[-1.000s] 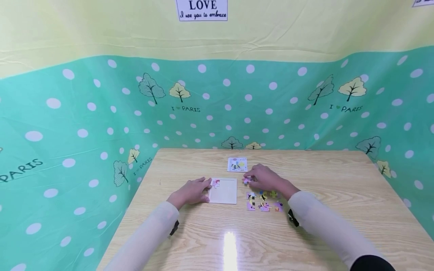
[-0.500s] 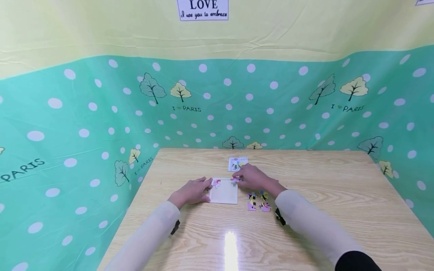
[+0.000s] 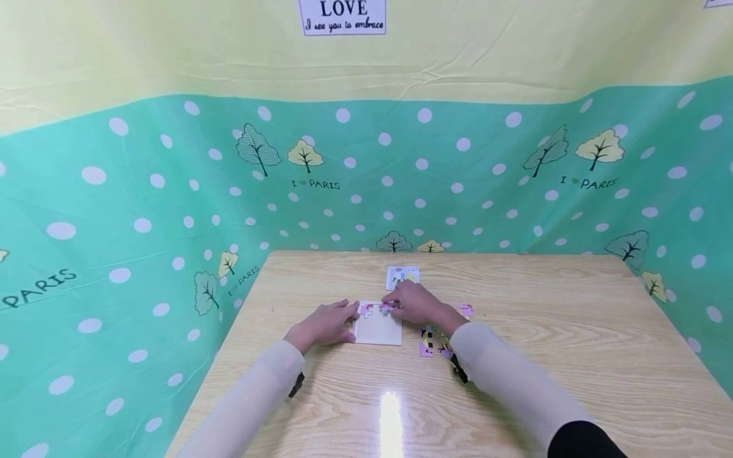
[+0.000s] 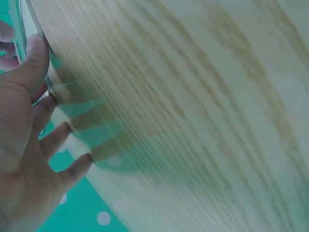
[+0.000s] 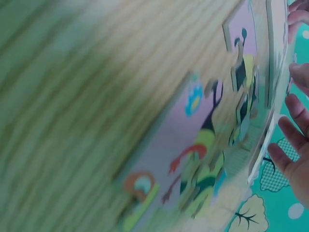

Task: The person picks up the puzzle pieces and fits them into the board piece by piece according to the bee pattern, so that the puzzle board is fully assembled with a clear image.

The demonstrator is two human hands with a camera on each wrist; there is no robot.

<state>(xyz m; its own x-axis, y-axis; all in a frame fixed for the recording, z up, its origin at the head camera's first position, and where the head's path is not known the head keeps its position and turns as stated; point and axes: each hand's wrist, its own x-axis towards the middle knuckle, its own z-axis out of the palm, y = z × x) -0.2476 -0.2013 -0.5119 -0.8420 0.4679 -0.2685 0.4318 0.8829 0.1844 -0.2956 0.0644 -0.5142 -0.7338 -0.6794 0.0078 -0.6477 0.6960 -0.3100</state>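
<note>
A pale square puzzle tray [image 3: 378,329] lies on the table. My left hand [image 3: 325,324] rests along its left side, thumb near the lower corner and forefinger near the upper one; in the left wrist view the other fingers [image 4: 53,140] stretch to the tabletop. One pink puzzle piece [image 3: 366,309] sits in the tray's upper left corner. To the right of it, my right hand [image 3: 415,302] pinches another pink puzzle piece [image 3: 386,308] at the tray's upper edge. The right fingertips are partly cut off in the right wrist view.
Several loose puzzle pieces [image 3: 426,346] lie right of the tray, partly behind the right arm. A lone pink piece [image 3: 466,310] lies farther right. Behind the tray is a picture card [image 3: 403,273], partly covered by the right hand. A dotted cloth [image 3: 366,165] hangs behind the table.
My right hand has carried its puzzle piece leftward from beside the tray to over the tray's upper part. The left hand and tray have stayed put.
</note>
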